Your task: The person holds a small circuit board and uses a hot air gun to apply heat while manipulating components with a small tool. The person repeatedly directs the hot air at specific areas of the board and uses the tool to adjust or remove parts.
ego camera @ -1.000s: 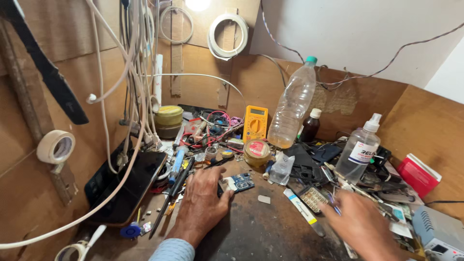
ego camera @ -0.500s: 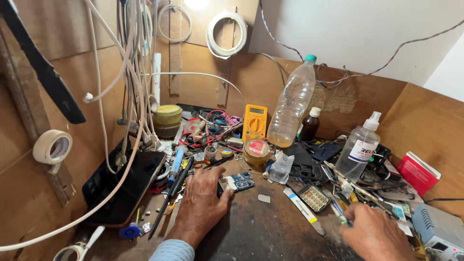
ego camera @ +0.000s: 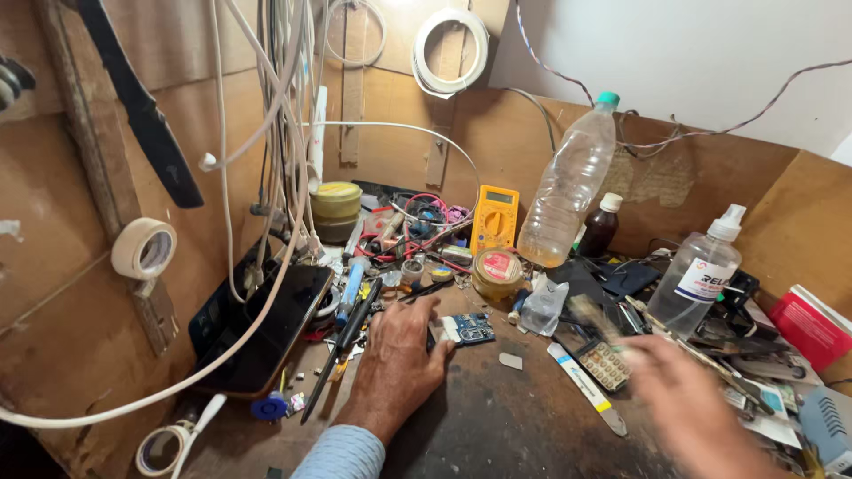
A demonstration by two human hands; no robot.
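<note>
Resting flat, left hand (ego camera: 395, 359): fingers spread, fingertips touching small blue circuit board (ego camera: 470, 329) mid-bench.
Right hand (ego camera: 688, 404): blurring, moving; grip unclear, brush-like tool (ego camera: 596, 317) beside it.
Labels: white-labelled spray bottle (ego camera: 701, 275) standing right; red-lidded round tin (ego camera: 497, 271) sitting behind board; yellow multimeter (ego camera: 494, 218) leaning at back; red box (ego camera: 812, 324) lying far right.

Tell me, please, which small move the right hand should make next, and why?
Probably bring the right hand back toward the small circuit board. The left hand rests flat on the bench with its fingertips against that board, steadying it, while the right hand is blurred over the clutter, and what it holds cannot be told.
</note>
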